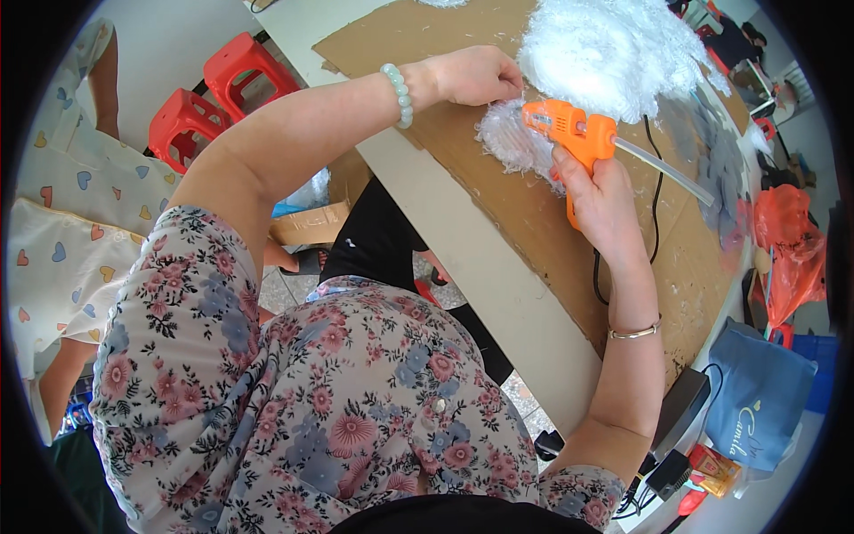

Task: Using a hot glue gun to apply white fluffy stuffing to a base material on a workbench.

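Right hand (607, 203) curls closed around orange glue gun (583, 136).

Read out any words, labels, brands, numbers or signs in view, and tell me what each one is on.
Blue bag at right: pale script lettering, which I won't copy out.
Orange-and-yellow package below it: printing too small and blurred to read.
Black trousers: a small white mark, too small to make out.
Orange glue gun: nothing readable.
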`<state>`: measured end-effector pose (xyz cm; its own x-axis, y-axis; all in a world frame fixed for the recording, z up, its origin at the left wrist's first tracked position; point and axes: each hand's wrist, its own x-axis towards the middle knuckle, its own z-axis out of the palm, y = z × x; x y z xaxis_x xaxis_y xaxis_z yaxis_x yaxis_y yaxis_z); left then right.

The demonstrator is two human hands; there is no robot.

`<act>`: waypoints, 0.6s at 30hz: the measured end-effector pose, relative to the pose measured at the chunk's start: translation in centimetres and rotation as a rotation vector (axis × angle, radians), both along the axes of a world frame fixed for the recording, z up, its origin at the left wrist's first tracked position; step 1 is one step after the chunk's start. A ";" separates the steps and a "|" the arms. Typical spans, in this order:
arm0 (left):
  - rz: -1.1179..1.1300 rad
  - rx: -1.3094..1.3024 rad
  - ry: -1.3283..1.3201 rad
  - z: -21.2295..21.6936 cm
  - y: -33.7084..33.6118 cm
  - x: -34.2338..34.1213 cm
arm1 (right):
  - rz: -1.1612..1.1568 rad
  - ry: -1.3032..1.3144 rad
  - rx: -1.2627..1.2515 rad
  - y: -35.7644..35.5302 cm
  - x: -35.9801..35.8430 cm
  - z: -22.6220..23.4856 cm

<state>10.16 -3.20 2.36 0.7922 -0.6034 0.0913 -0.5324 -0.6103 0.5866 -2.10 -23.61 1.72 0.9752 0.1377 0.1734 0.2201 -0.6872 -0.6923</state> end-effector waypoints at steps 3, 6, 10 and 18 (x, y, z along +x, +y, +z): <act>0.001 0.005 0.004 0.0 0.1 0.0 | -0.009 -0.022 0.011 0.2 -0.2 0.0; 0.000 -0.001 0.005 0.0 0.2 -0.1 | -0.002 -0.009 0.008 0.2 -0.2 0.1; 0.006 0.006 -0.002 0.1 0.1 -0.2 | -0.011 -0.013 -0.045 0.1 -0.4 0.3; 0.003 -0.003 0.028 -0.1 0.2 -0.3 | 0.052 0.135 0.229 -1.3 -0.7 1.2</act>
<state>9.90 -2.96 2.31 0.7962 -0.6008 0.0711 -0.5142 -0.6101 0.6029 -2.82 -24.92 2.91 0.9843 0.1601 0.0746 0.1460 -0.4995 -0.8540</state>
